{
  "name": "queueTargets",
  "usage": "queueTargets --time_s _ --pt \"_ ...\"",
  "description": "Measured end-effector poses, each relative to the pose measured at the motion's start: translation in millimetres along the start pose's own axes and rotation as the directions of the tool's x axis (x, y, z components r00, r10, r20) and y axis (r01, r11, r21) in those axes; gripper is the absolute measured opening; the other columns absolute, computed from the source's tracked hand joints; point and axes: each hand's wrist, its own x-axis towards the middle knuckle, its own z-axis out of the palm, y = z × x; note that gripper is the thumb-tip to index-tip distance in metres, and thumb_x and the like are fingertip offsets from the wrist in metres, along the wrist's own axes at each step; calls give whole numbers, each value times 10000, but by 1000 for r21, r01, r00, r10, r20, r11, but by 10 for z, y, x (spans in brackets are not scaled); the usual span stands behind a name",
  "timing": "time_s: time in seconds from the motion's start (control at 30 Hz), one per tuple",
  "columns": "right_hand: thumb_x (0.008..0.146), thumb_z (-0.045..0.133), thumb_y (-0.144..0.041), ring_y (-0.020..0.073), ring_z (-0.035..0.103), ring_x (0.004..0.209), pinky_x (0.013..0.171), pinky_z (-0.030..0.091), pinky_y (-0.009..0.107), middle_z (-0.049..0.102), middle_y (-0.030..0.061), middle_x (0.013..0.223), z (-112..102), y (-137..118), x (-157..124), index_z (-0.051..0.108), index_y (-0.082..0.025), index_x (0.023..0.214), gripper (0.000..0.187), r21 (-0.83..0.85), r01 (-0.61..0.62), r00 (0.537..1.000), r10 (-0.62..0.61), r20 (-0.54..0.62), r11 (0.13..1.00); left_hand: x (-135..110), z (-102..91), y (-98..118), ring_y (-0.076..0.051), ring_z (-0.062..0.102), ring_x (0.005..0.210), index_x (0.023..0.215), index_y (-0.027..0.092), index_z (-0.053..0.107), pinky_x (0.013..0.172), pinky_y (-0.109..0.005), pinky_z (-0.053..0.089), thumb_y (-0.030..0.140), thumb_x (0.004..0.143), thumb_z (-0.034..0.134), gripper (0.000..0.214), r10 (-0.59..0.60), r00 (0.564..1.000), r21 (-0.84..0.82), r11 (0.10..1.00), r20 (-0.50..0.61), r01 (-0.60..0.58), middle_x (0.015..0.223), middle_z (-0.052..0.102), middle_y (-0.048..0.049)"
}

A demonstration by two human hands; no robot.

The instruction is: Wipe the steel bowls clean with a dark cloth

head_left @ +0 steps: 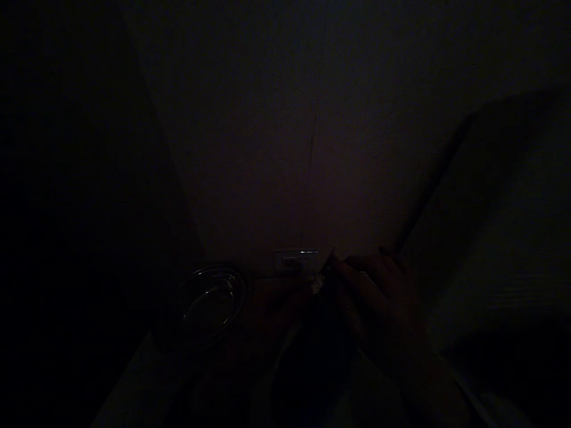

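The view is very dark. My right hand [383, 291] is closed, its fingers pinching a small thin flat piece [328, 264] with a dark edge. From the left, my left hand [281, 303] reaches in, fingertips at the lower end of the same piece, beside a small bright crinkled bit [318, 284]. Whether the left fingers grip it I cannot make out. Just behind the hands, a rectangular plate like a wall socket or switch [285, 254] sits low on the wall. Left of my left hand is a shiny round metal bowl [214, 267], seen by its rim.
A plain wall [250, 148] with a thin vertical crack or line [312, 139] rises ahead. On the right a dark-edged panel [468, 208] slants away. Below the bowl shows a pale surface edge [129, 380]. A large dark shape [312, 374] lies beneath the hands.
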Motion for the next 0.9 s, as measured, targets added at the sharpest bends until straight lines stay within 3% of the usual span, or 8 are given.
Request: queueTargets --time_s 0.2,0.43,0.63,0.73,0.9 --pt "901 540 -201 218 604 906 971 375 518 693 59 975 0 -129 -9 643 -187 1047 180 71 98 995 -100 15 993 -8 -19 59 -222 699 896 858 198 762 810 -298 535 395 753 662 245 -16 989 48 999 -149 23 901 770 -42" --pt "900 527 -179 229 592 818 873 437 514 666 82 883 37 71 -25 635 -155 1037 176 -36 -43 999 42 -21 998 -60 6 99 -222 685 946 904 203 767 822 -295 531 347 795 609 240 21 999 40 999 33 -23 917 770 -37" --pt "884 551 -159 222 597 864 917 419 517 681 77 935 10 -36 -2 638 -160 1056 194 51 65 998 -65 14 997 -45 -13 140 -238 697 898 842 196 771 803 -307 537 374 749 655 232 -35 994 42 998 -100 39 880 769 -47" --pt "883 557 -178 214 605 888 957 391 525 694 58 966 9 -110 6 644 -184 1049 187 73 109 994 -111 15 991 -23 -27 136 -241 698 869 811 194 771 787 -313 539 393 754 647 241 -17 996 45 999 -93 21 838 766 -52" --pt "886 536 -172 224 604 843 908 425 516 688 68 915 51 -25 -12 648 -181 1039 190 7 -18 1000 18 -12 1000 -25 -22 96 -228 689 901 851 197 772 796 -300 533 344 767 635 217 17 1000 57 998 -11 -16 891 768 -40"
